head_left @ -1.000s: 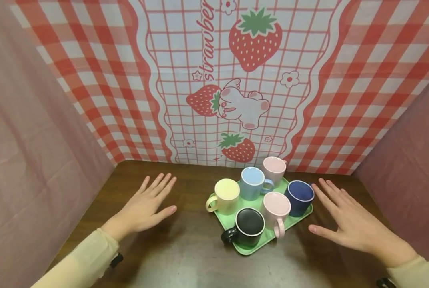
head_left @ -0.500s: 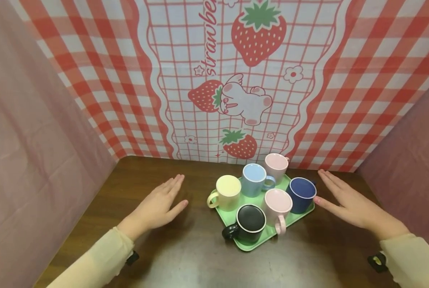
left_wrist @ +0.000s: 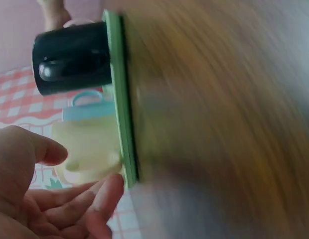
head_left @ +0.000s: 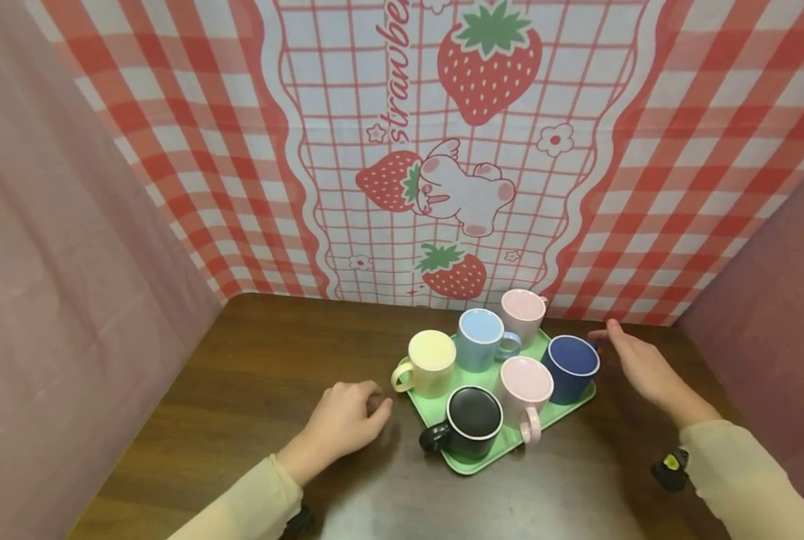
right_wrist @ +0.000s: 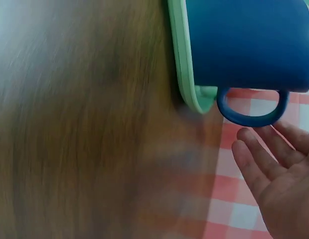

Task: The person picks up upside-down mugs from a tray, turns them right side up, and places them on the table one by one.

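A light green tray (head_left: 431, 407) bears several mugs: a yellow mug (head_left: 434, 380), a light blue mug (head_left: 476, 356), a pink mug (head_left: 522, 324) at the back, another pink mug (head_left: 512, 405) in front, a dark blue mug (head_left: 567, 390) and a black mug (head_left: 471, 445). My left hand (head_left: 348, 420) is just left of the tray with fingers loosely bent and nothing in them; the yellow mug is nearest in the left wrist view. On the other side, my right hand (head_left: 645, 375) is beside the dark blue mug, its fingertips close to the mug's handle (right_wrist: 254, 119).
The mugs and tray are on a dark brown wooden table (head_left: 274, 352). A red-and-white strawberry cloth (head_left: 348, 225) hangs right behind its back edge. Pink cloth walls (head_left: 105, 225) close off both sides.
My left hand has moved right toward the tray, and its fingers have gone from straight to loosely bent. My right hand has come in to the dark blue mug's handle side. The mugs have kept their places.
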{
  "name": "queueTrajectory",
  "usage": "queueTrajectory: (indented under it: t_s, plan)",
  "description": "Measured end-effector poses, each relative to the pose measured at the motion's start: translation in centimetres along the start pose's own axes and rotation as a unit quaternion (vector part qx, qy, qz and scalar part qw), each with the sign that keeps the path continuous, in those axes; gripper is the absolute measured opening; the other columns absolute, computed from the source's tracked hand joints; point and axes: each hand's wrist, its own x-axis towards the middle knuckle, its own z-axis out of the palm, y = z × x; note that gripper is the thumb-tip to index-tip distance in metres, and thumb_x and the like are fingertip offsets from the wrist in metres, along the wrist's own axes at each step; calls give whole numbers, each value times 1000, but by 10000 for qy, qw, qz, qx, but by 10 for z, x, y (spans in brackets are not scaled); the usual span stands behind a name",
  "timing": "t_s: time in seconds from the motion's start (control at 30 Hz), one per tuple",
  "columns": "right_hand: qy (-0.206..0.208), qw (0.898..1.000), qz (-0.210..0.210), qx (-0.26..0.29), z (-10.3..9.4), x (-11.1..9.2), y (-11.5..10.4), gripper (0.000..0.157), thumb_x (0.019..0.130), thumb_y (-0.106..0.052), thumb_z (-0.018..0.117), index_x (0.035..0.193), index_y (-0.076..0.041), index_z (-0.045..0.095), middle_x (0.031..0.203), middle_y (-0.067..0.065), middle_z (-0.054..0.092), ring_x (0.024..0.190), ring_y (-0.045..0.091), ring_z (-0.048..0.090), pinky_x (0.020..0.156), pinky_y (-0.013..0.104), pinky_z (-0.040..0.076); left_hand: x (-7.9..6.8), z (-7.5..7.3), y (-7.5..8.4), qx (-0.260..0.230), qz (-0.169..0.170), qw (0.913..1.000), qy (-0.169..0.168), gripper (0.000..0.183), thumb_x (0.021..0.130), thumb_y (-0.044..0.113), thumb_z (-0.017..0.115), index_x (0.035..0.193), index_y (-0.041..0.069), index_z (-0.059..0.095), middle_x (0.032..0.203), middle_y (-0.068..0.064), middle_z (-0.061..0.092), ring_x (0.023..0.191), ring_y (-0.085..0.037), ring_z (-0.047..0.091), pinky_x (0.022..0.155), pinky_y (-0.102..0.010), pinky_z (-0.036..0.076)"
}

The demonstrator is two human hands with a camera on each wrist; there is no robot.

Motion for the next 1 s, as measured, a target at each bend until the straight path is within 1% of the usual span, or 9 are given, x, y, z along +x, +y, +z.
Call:
queueTrajectory:
  t_s: [0.1, 0.2, 0.3, 0.4, 0.5, 0.67, 0.87, 0.93, 1.0]
  plan:
    - [61, 9986, 332, 407, 4, 1, 5, 86, 118, -50, 6, 146, 14, 57, 137, 40, 64, 121, 54, 67, 90, 43, 66, 3, 10, 8, -594, -487, 9964, -358, 19, 100, 22, 73, 98, 5, 80, 71, 6, 73, 64, -6, 67, 63, -33, 58]
    - [-7, 9949, 590, 821, 9, 2, 11, 92, 116, -55, 3, 148, 17, 53, 140, 41, 62, 114, 42, 73, 82, 28, 64, 4, 19, 14, -1129, -891, 9873, -676, 21, 102, 23, 70, 99, 5, 80, 61, 9, 68, 58, -5, 64, 63, -32, 56]
    - [-221, 9878, 793, 1325, 14, 5, 16, 98, 114, -58, 0, 151, 22, 44, 140, 44, 59, 102, 23, 75, 79, 29, 64, 5, 27, 19, -1689, -1173, 9744, -905, 22, 103, 23, 67, 96, 6, 79, 58, 9, 67, 50, -7, 63, 58, -31, 55]
    - [-386, 9784, 972, 1783, 18, 10, 19, 102, 112, -61, -1, 152, 25, 36, 130, 41, 65, 91, 11, 70, 78, 31, 65, 7, 33, 22, -2084, -1331, 9635, -1028, 24, 105, 23, 64, 92, 8, 77, 61, 6, 71, 45, -9, 63, 53, -30, 54]
    - [-524, 9700, 1063, 2121, 20, 15, 20, 102, 111, -60, -5, 153, 28, 28, 130, 41, 64, 89, 6, 67, 79, 29, 63, 11, 37, 24, -2121, -1346, 9615, -1116, 28, 107, 25, 62, 89, 9, 76, 63, 6, 72, 46, -9, 64, 53, -28, 52]
    - [-735, 9622, 1048, 2406, 22, 16, 20, 105, 107, -56, -18, 154, 31, 17, 147, 51, 44, 91, -1, 63, 83, 22, 58, 19, 38, 28, -2066, -1299, 9611, -1296, 28, 107, 23, 60, 85, 10, 72, 62, 7, 70, 48, -10, 66, 55, -27, 53]
    - [-1013, 9484, 1316, 2702, 15, 14, 21, 114, 101, -63, -23, 153, 34, 9, 152, 54, 37, 103, 9, 67, 86, 21, 57, 23, 40, 29, -2112, -1317, 9559, -1557, 32, 105, 21, 62, 77, 10, 70, 60, 4, 69, 49, -12, 68, 55, -27, 55]
    - [-1121, 9428, 1416, 2802, 14, 13, 22, 118, 100, -66, -23, 152, 35, 9, 149, 54, 41, 105, 14, 68, 86, 22, 58, 23, 43, 26, -2157, -1262, 9555, -1567, 35, 106, 21, 62, 74, 10, 69, 59, 3, 69, 48, -12, 68, 54, -28, 56]
    - [-1237, 9394, 1475, 2838, 14, 12, 21, 122, 99, -69, -23, 150, 36, 13, 136, 51, 55, 102, 17, 71, 85, 25, 59, 23, 49, 19, -2085, -1291, 9565, -1579, 37, 106, 23, 60, 71, 13, 67, 56, 6, 66, 47, -9, 67, 53, -27, 55]
